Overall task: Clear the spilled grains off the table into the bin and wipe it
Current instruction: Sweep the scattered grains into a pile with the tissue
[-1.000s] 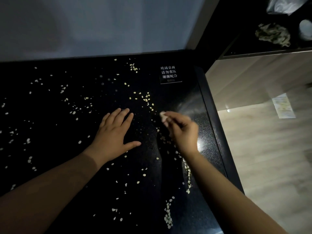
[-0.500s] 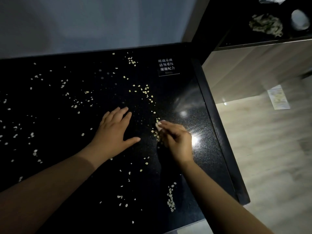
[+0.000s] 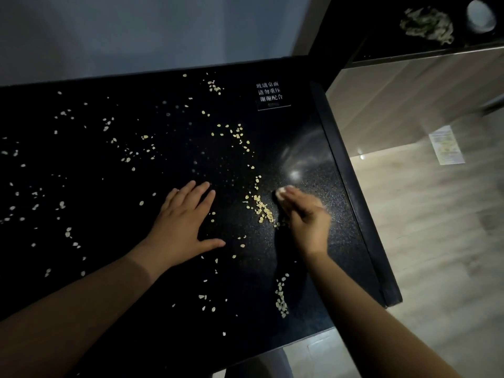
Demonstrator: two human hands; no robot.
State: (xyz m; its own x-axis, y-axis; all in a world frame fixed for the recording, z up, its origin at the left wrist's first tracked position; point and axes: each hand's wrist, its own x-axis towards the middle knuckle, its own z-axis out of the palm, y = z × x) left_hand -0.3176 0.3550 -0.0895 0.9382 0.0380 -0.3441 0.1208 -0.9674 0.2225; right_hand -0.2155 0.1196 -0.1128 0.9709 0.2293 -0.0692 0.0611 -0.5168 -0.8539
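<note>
Spilled grains (image 3: pixel 261 211) strewn all over the black table (image 3: pixel 245 290), thickest in a small heap just left of the right hand (image 3: pixel 305 216); best swept with the hand's edge kept low, toward one pile; right fingers together, blurred, perhaps pinching something pale, cannot tell; left hand (image 3: pixel 182 227) flat, fingers slightly spread; white label (image 3: pixel 268 92): 玻璃桌面 请勿重压 谢谢配合, so press lightly.

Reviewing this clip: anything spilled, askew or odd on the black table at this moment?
Yes. Pale grains lie scattered over most of the black table, thickest in a streak beside the blurred right hand and a line near the front edge. The left hand rests flat among them. Nothing else looks off.
</note>
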